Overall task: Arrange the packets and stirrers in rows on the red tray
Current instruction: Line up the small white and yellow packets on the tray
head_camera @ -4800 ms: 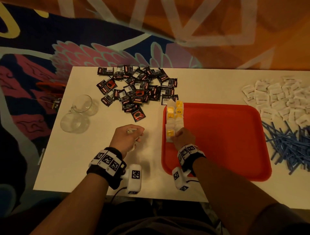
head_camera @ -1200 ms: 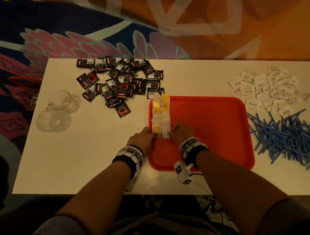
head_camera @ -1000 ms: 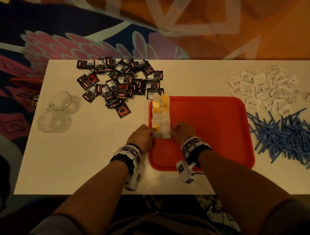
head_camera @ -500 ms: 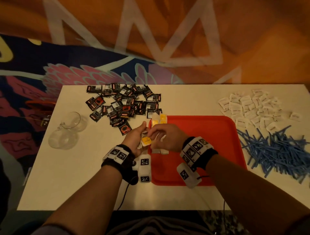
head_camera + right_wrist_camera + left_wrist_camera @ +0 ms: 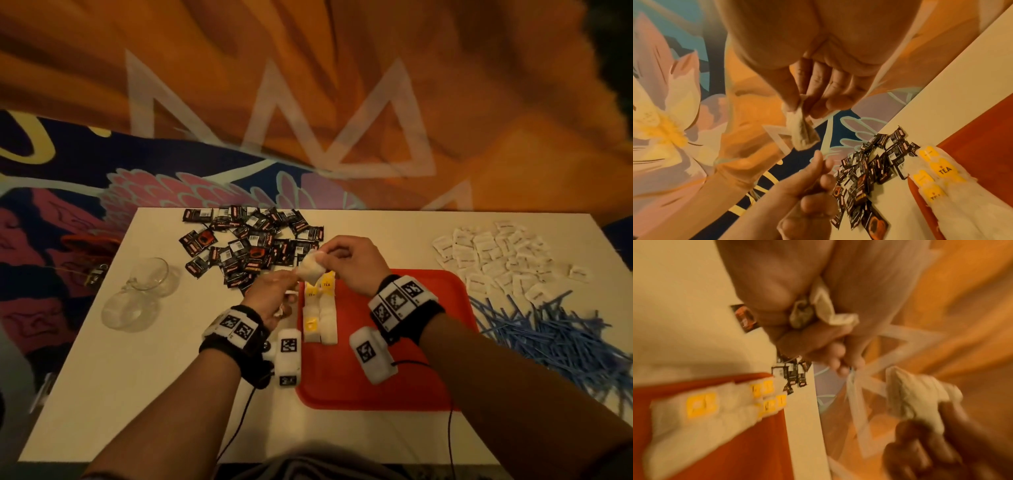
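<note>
Partly hidden: tea bags in curled left fingers, right fingers pinching 1.

Smooth red plastic tray, glossy black foil packets, clear glass cups.

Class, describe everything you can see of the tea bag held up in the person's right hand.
The tea bag is a small, pale, off-white pouch of soft, slightly crumpled paper-like material. The right hand pinches its top corner between thumb and fingers, so it hangs in the air, above the far left corner of the red tray. The left hand is close below; whether it touches the bag is unclear.
</note>
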`<state>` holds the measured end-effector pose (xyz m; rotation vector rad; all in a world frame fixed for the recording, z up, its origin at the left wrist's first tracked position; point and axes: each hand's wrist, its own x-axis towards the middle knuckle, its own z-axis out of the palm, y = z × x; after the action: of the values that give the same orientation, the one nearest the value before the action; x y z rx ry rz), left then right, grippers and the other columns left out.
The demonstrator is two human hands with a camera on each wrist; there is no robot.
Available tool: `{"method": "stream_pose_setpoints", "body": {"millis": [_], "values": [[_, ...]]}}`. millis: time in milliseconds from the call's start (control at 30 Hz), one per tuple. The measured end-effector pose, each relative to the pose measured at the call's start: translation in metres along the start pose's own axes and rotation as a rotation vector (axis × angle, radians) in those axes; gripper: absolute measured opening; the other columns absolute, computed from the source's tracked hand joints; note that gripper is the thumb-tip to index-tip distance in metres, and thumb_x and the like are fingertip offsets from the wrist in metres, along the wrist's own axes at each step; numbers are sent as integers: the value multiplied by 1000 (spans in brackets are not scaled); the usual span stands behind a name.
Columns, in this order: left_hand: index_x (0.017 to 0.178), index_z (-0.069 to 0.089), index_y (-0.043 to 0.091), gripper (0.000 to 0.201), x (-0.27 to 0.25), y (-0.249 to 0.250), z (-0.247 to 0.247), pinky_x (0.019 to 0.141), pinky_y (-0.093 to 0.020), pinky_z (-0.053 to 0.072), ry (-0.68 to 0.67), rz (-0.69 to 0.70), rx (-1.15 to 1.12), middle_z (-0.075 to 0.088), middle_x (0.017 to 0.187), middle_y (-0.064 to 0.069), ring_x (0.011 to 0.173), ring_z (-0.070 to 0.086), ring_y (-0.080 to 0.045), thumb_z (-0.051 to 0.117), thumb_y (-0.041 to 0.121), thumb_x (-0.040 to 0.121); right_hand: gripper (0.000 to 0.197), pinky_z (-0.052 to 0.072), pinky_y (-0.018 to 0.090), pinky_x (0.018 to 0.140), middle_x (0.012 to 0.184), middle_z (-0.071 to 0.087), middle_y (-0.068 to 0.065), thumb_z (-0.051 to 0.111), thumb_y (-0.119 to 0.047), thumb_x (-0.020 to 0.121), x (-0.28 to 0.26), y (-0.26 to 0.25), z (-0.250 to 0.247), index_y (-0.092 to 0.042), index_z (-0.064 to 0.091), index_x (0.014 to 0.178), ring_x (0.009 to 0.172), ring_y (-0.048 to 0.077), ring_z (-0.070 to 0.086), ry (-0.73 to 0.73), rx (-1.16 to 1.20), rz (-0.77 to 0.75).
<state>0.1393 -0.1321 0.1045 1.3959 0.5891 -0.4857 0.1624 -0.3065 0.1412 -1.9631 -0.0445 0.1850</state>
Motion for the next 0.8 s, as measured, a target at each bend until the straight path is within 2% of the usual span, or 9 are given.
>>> {"method": "stream_pose_setpoints", "body": {"millis": [100, 133, 200, 300, 467, 600, 667, 733, 800], "values": [[86, 68, 17, 21, 1, 6, -4, 58, -30, 46, 320, 381, 361, 62, 75, 4, 65, 57, -18, 66, 36, 93, 19, 46, 18, 65, 69, 66, -7, 76, -22, 82, 6, -3, -7, -31, 64, 69, 69, 9, 64, 96, -70, 47], [82, 66, 21, 18, -2, 10, -3, 66, -31, 47, 365, 524, 466, 62, 78, 7, 72, 59, -18, 68, 36, 91, 17, 47, 19, 66, 70, 66, -7, 75, -24, 81, 8, -3, -8, -30, 65, 70, 71, 10, 65, 130, -85, 67], [86, 65, 24, 15, -9, 18, 3, 74, -29, 44, 327, 766, 659, 61, 85, 11, 83, 57, -13, 75, 35, 86, 13, 50, 23, 71, 73, 68, -5, 74, -25, 79, 12, -5, -7, -28, 64, 70, 75, 13, 67, 177, -99, 102], [92, 66, 16, 28, -15, 25, 14, 72, -10, 34, 222, 980, 829, 53, 90, 9, 81, 49, -8, 83, 34, 77, 12, 53, 30, 80, 75, 71, -2, 73, -26, 77, 16, -9, -2, -26, 63, 71, 79, 17, 68, 187, -106, 112], [92, 62, 12, 30, -14, 28, 23, 69, -14, 29, 212, 1010, 834, 51, 91, 8, 80, 47, -9, 84, 25, 76, 5, 51, 26, 73, 77, 69, -3, 69, -23, 83, 12, -19, 6, -22, 66, 79, 77, 15, 67, 150, -70, 63], [90, 60, 19, 17, -14, 29, 25, 61, -11, 30, 241, 959, 801, 55, 83, 10, 73, 49, -8, 75, 21, 85, 13, 48, 21, 69, 75, 67, -8, 67, -21, 86, 9, -18, 6, -27, 65, 75, 77, 11, 66, 113, -50, 29], [87, 60, 24, 11, -13, 30, 26, 60, -8, 34, 230, 920, 722, 57, 73, 15, 65, 51, 0, 71, 23, 90, 13, 45, 14, 68, 76, 67, -11, 67, -22, 88, 7, -16, 2, -27, 66, 76, 76, 7, 63, 117, -51, -19], [85, 64, 25, 9, -10, 31, 26, 59, -15, 41, 215, 875, 609, 59, 69, 17, 60, 53, 4, 69, 23, 92, 9, 44, 9, 68, 81, 66, -12, 70, -24, 87, 7, -12, -3, -26, 64, 80, 78, 7, 62, 144, -33, -62], [83, 65, 27, 12, -5, 34, 25, 57, -20, 42, 160, 810, 487, 60, 68, 14, 56, 53, 2, 69, 21, 92, 13, 48, 15, 73, 89, 66, -13, 74, -26, 83, 7, -9, -8, -28, 62, 86, 84, 8, 64, 113, -15, -76]]}}
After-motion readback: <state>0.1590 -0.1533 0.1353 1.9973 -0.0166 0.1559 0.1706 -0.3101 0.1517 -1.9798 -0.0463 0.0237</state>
